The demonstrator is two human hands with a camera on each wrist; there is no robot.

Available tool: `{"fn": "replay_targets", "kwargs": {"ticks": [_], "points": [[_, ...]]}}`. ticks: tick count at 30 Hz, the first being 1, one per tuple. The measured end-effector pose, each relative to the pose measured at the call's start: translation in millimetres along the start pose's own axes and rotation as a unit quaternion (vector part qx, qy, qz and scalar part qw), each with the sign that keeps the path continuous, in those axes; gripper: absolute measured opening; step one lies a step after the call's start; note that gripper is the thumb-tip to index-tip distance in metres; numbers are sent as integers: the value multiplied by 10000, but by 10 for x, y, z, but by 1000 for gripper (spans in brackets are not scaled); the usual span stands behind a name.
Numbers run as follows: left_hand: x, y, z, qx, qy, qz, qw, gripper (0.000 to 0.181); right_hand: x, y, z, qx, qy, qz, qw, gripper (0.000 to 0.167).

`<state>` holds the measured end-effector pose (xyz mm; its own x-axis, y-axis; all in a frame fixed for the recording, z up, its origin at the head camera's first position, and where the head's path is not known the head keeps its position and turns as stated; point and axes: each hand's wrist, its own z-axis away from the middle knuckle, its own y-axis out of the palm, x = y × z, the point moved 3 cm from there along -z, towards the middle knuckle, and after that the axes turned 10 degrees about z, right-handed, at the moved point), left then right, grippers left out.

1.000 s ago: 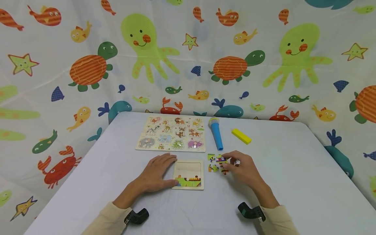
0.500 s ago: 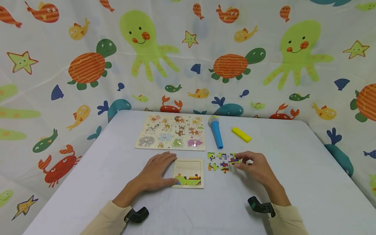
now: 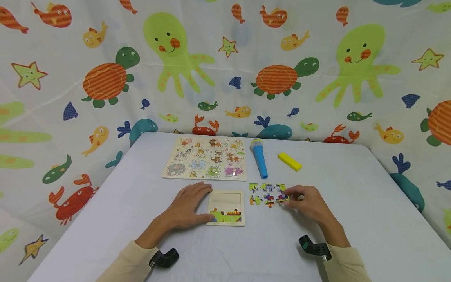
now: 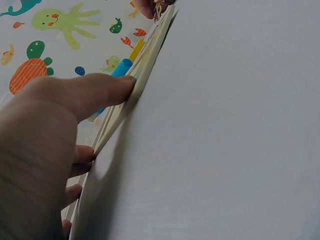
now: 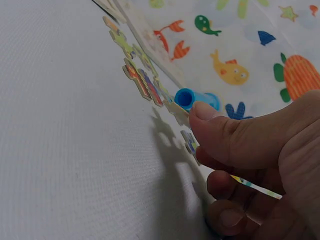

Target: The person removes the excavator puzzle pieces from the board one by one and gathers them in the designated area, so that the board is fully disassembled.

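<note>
Pressing on the frame (image 3: pixel 225 198), the left hand (image 3: pixel 190 207) sets its thumb at the near-left corner and stretches its fingers toward the far-left one, probably to stop it sliding, without wrapping round it; the right hand (image 3: pixel 310 201) pinches a piece (image 3: pixel 282 198) between thumb and fingers, right of the frame, apparently by its right end, which lets most of the picture show; that piece's long axis seems to run left to right, its striped band toward the person; five other pieces (image 3: pixel 256 201) lie picture-up in two rows right of the frame, perhaps spaced so each can be told apart; within the frame, a strip (image 3: pixel 227 217) lines the near side, its long axis running across, knobs pointing away from the person; beyond the frame lies the board (image 3: pixel 207 158); beyond and right of it, the mic (image 3: pixel 260 161) points its head away.
</note>
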<state>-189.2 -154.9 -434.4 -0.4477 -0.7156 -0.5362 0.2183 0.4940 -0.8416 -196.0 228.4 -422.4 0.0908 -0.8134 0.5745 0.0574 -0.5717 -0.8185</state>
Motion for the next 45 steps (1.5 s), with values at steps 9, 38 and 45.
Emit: {"fn": "replay_targets", "kwargs": {"ticks": [9,38,45], "points": [[-1,2,-8,-64,60,-20,10000,86,-9,42,-16,-88,-37,294,9995,31],[9,7,-5,-34,25,-19,10000,86,12,46,-15,-262,14,608,9978,26],[8,3,-8,-36,52,-9,10000,86,34,-2,-23,-328,-73,468,9983,17]]}}
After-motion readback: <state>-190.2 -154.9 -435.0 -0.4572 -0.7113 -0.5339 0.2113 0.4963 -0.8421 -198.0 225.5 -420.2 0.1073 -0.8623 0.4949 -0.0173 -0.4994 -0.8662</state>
